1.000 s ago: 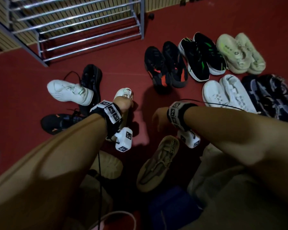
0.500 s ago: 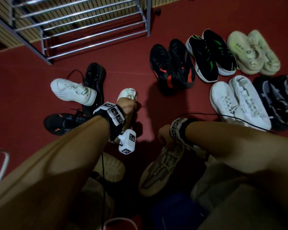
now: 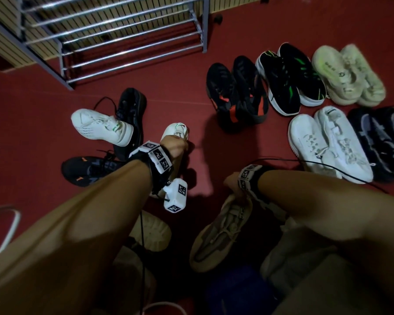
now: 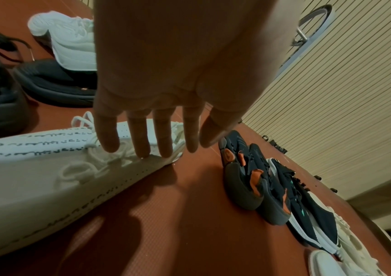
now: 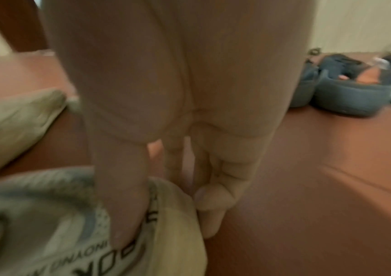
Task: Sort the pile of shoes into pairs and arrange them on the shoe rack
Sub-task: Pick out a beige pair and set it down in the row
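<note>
A white knit sneaker (image 4: 47, 168) lies on the red floor, its toe (image 3: 176, 130) showing past my left wrist. My left hand (image 4: 151, 149) rests on its laces with straight fingers, and its wrist shows in the head view (image 3: 178, 144). A beige sneaker (image 3: 221, 233) lies close to me. My right hand (image 3: 231, 185) pinches its heel collar (image 5: 47, 224), thumb inside the opening and fingers (image 5: 211, 201) curled outside. The metal shoe rack (image 3: 123, 42) stands at the back left with bare bars.
Several pairs stand at the right: black-orange (image 3: 237, 94), black-green (image 3: 289, 80), pale green (image 3: 348, 73), white (image 3: 328, 144), dark navy (image 3: 382, 142). Loose at the left are a white sneaker (image 3: 100, 126) and two black shoes (image 3: 130, 110) (image 3: 89, 169). A beige sole (image 3: 152, 230) lies near me.
My right hand has drawn back toward me and taken hold of the beige sneaker's heel. My left hand has stayed on the white sneaker.
</note>
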`<action>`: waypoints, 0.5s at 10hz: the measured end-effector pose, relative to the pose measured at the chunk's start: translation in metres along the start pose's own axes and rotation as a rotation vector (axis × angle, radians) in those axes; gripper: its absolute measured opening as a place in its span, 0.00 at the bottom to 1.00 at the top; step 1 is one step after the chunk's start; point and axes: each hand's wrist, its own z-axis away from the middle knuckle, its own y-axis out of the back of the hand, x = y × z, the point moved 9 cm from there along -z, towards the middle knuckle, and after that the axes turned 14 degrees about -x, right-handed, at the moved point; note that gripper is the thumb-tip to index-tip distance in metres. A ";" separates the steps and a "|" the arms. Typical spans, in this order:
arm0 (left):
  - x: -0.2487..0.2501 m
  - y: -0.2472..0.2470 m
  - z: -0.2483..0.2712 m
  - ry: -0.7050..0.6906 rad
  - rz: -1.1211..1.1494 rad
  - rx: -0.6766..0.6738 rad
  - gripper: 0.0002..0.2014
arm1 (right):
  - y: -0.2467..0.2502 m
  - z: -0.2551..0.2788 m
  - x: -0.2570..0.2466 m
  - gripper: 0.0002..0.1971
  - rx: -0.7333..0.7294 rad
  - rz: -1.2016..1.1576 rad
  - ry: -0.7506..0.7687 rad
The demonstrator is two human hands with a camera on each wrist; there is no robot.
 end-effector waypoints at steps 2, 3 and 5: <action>-0.002 0.007 0.002 0.043 0.045 0.039 0.08 | 0.056 0.101 -0.033 0.12 0.253 -0.340 0.171; -0.002 0.022 0.002 0.001 0.016 0.051 0.06 | 0.097 0.121 -0.041 0.06 0.372 -0.402 0.300; -0.024 0.086 0.031 -0.008 0.143 0.134 0.18 | 0.176 0.184 -0.050 0.21 0.568 -0.571 0.540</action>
